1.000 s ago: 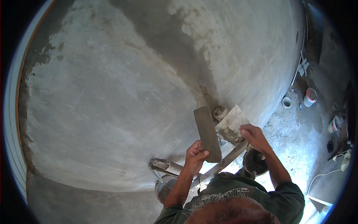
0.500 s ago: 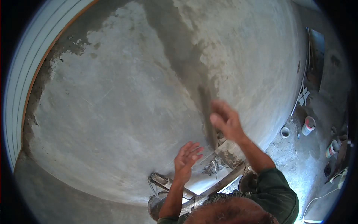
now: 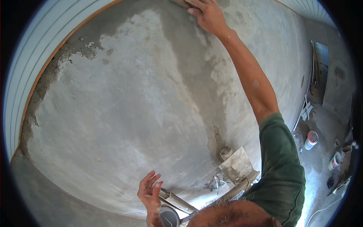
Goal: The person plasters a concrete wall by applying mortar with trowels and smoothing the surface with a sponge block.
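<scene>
High on the grey plastered wall (image 3: 128, 109), at the top edge of the view, my right hand (image 3: 210, 15) is closed on a plastering float (image 3: 180, 3). Only part of the float shows, a brownish slab close against the wall; the rest is out of view. A darker, damp-looking band of plaster (image 3: 189, 64) runs down the wall below it. My left hand (image 3: 149, 191) is low, in front of the wall, fingers apart and holding nothing. Beneath that hand is a round grey bucket (image 3: 168, 217), partly hidden by the wrist.
A mortar-stained board (image 3: 237, 166) and a wooden beam (image 3: 238, 189) are at the wall's foot. White panelling (image 3: 49, 41) borders the wall's upper left. On the floor at right stand a paint bucket (image 3: 311, 140) and another bucket (image 3: 334, 161), with a pale cable (image 3: 321, 206) nearby.
My right hand has swept upward along the wall with the float, from low centre to the top edge. My left hand has moved left and down, staying open.
</scene>
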The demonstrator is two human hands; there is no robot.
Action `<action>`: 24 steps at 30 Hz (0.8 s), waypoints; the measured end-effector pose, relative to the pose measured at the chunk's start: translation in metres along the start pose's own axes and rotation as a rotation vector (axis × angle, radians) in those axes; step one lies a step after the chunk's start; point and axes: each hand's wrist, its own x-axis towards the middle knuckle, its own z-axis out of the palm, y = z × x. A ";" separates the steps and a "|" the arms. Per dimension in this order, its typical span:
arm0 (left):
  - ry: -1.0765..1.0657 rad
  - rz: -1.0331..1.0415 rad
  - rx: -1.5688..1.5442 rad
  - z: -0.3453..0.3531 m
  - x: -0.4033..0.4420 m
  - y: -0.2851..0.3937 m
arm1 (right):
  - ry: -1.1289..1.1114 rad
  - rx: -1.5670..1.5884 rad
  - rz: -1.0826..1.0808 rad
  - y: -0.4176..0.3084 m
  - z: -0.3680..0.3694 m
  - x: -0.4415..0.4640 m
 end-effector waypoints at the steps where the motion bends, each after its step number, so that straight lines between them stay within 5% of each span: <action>1: 0.021 0.006 0.004 -0.003 0.000 -0.001 | 0.032 0.040 -0.008 -0.005 0.004 0.010; 8: 0.111 -0.017 0.003 -0.043 -0.020 -0.011 | 0.046 -0.023 -0.396 0.000 -0.012 -0.023; 12: 0.037 -0.022 0.059 -0.040 -0.010 -0.007 | 0.177 -0.098 -0.246 0.001 0.000 0.015; 14: -0.010 -0.020 0.049 -0.033 -0.005 -0.008 | -0.021 0.019 -0.383 -0.038 0.000 0.010; 17: -0.015 -0.035 0.037 -0.051 -0.006 -0.014 | -0.028 0.078 -0.478 -0.001 -0.004 0.008; 20: -0.030 -0.038 0.077 -0.085 -0.007 -0.031 | 0.082 -0.045 -0.312 0.011 0.009 0.029; 24: -0.056 -0.061 0.071 -0.079 -0.002 -0.026 | -0.116 0.027 -0.445 -0.019 -0.006 0.030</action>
